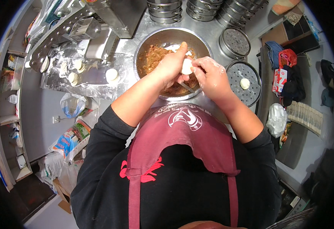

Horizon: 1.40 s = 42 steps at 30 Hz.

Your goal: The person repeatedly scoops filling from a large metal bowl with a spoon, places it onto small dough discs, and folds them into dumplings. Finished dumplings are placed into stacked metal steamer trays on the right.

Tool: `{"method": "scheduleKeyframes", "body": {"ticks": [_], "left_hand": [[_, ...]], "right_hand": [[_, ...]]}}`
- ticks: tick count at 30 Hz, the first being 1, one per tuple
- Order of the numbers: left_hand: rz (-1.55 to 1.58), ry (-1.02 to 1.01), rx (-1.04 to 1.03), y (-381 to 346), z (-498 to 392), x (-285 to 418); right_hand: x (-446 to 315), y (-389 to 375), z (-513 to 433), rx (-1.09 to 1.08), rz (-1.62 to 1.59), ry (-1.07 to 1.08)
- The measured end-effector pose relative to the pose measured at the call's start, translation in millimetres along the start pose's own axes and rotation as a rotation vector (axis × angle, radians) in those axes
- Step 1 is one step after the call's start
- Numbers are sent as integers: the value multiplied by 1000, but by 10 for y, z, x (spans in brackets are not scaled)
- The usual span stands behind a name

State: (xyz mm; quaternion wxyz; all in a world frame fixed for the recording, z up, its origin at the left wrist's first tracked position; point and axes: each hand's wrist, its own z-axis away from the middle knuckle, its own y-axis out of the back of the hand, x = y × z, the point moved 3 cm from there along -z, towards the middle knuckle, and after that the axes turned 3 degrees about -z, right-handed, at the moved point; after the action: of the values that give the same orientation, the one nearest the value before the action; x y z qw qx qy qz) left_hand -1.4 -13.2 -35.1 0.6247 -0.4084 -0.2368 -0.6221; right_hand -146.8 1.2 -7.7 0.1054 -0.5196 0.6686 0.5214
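Observation:
Over a wide steel bowl (144, 37) of brown minced filling (155, 55), my left hand (171, 65) cradles a small white dough bun (187, 66), its thumb raised. The fingertips of my right hand (211, 73) pinch the bun's edge from the right. A flat metal spreader (187, 87) shows below my left fingers; its far end is hidden. To the right, one pale bun (244, 83) rests on a perforated steamer tray (238, 71). Stacked dough rounds (112, 75) and more dough discs (73, 78) lie on the floured worktop to the left.
Steel steamer stacks (164, 11) line the back of the counter. Another perforated steamer (234, 43) stands right of the bowl. A dough machine with a metal housing (118, 17) occupies the back left. Bags (69, 138) lie low at the left; a red and white box (279, 80) is at the right.

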Motion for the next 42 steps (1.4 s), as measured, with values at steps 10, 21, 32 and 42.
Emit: {"method": "scheduleKeyframes", "body": {"ticks": [10, 21, 32, 42], "left_hand": [[-226, -82, 30, -15, -3, 89], [-302, -104, 26, -23, 54, 125], [-345, -162, 17, -26, 118, 148], [-293, -110, -23, -40, 120, 115]], "right_hand": [[-20, 55, -35, -7, -10, -31], [-110, 54, -23, 70, 95, 175], [-175, 92, -18, 65, 126, 209], [-166, 115, -13, 39, 115, 197]]}}
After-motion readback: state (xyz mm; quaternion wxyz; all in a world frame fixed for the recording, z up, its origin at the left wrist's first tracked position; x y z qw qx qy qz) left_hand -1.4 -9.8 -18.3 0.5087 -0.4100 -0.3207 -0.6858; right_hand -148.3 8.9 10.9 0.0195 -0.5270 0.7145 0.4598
